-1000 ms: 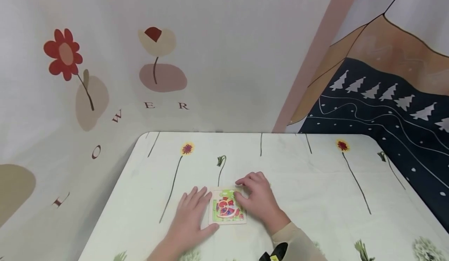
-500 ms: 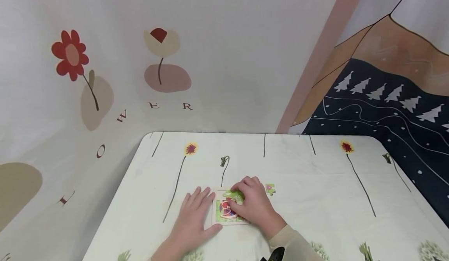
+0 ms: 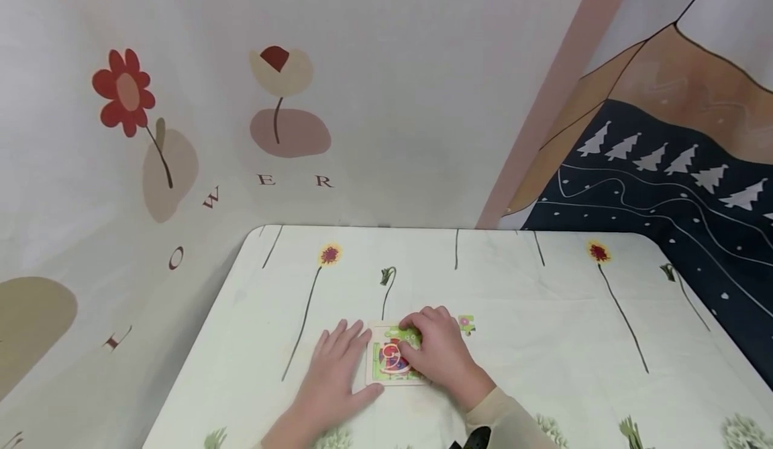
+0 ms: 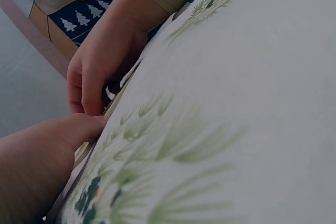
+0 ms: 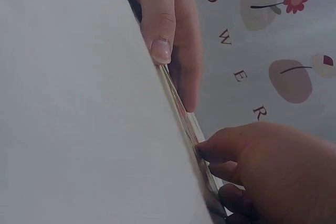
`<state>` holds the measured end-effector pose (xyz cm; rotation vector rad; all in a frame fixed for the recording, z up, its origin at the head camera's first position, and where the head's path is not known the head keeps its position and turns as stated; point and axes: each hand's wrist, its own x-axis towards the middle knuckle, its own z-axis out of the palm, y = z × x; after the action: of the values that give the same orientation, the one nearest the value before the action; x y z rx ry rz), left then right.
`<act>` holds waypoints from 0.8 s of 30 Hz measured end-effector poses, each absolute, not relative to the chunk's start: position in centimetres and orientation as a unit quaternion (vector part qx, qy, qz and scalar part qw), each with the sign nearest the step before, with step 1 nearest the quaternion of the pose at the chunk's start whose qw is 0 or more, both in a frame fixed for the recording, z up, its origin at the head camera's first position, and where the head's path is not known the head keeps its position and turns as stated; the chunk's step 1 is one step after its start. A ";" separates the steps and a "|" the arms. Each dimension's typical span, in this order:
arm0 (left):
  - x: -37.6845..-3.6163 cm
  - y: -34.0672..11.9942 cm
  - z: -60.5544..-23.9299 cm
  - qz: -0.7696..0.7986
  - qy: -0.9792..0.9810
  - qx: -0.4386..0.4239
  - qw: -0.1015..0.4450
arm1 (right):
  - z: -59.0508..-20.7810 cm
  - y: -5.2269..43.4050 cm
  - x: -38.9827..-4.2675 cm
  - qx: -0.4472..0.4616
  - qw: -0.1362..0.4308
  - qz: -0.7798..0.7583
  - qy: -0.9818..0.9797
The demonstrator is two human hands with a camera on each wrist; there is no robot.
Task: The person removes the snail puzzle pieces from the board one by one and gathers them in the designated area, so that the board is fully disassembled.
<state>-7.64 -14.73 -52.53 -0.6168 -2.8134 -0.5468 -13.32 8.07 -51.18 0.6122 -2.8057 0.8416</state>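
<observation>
A small square puzzle with a pale frame (image 3: 395, 382) lies on the table, showing a red, purple and green cartoon picture. My left hand (image 3: 329, 375) rests flat at its left side, fingers spread, the thumb at the lower left corner; in the right wrist view that thumb (image 5: 161, 51) touches the board's edge. Over the upper right part of the puzzle, my right hand (image 3: 443, 352) has its index finger and thumb curled about a green puzzle piece (image 3: 412, 335). Its palm hides the puzzle's right side. A loose green and pink puzzle piece (image 3: 467, 325) lies just right of this hand.
A white tablecloth (image 3: 531, 341) printed with flowers and stems covers the table. Behind it hangs a pale curtain (image 3: 410, 100) with flower prints and letters. A dark cloth with white trees (image 3: 652, 187) hangs at the right.
My right hand has come down and left onto the puzzle's upper right, uncovering the loose piece beside it. Its thumb has lately shifted slightly right. My left hand stays against the frame.
</observation>
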 end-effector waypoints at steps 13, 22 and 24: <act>-7.7 -14.8 -52.6 -0.185 -0.952 -0.216 0.110 | -50.5 8.0 -13.3 0.191 0.020 0.291 -0.937; -7.7 -14.8 -52.6 -0.188 -0.953 -0.214 0.102 | -50.8 8.1 -13.4 0.192 0.036 0.298 -0.935; -7.7 -14.8 -52.5 -0.191 -0.953 -0.213 0.100 | -50.9 8.0 -13.4 0.201 0.046 0.293 -0.934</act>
<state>-7.65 -14.80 -52.49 -0.6308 -2.8160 -0.5646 -13.39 8.03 -50.92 0.6149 -2.8501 0.8931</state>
